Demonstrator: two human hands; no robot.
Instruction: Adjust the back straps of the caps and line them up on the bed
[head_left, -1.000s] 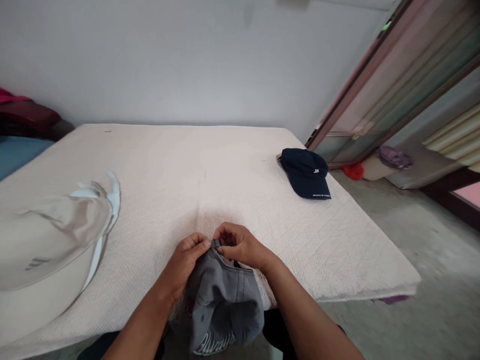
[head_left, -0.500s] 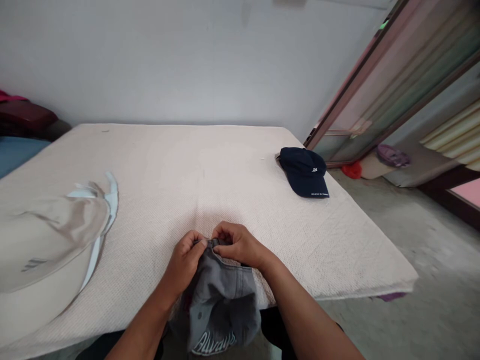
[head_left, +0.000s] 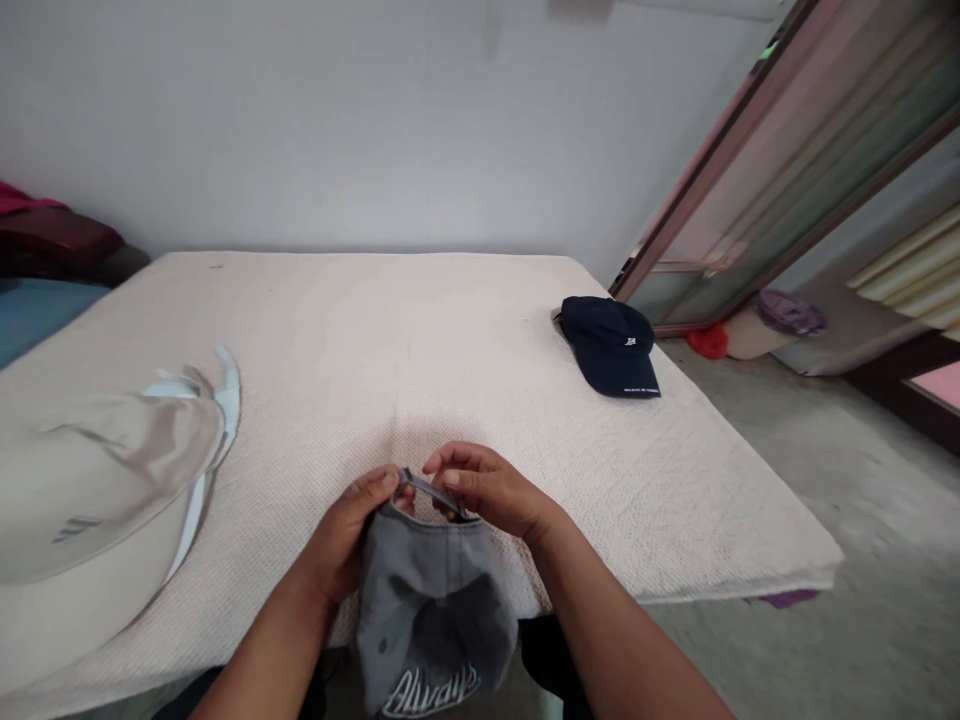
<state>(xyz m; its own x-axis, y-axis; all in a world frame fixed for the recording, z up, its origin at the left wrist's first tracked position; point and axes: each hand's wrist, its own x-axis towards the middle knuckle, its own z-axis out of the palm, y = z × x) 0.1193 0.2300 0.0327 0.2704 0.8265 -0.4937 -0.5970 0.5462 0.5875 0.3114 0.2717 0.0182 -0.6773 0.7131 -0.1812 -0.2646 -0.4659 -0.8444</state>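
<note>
A grey baseball cap [head_left: 442, 590] with white lettering reading "Always" hangs at the near edge of the bed-like surface, its back opening facing up. My left hand [head_left: 352, 525] is closed on the cap's rim by the left end of the adjustment strap [head_left: 426, 488]. At the strap's other end, my right hand [head_left: 491, 490] has its fingers curled around the strap, some of them behind it. Part of those fingertips is hidden by the strap and rim. The strap runs across the opening between both hands.
A beige brimmed hat [head_left: 112, 490] with pale blue straps lies at the left. A navy cap [head_left: 609, 345] sits at the far right edge of the light textured cover [head_left: 337, 340]. A wall [head_left: 360, 130] stands behind, and a glass sliding door [head_left: 742, 170] is at the right.
My hands have moved apart at the strap, my left hand shifting a little left. The cap's back opening and strap now show more plainly, and the cap has turned slightly.
</note>
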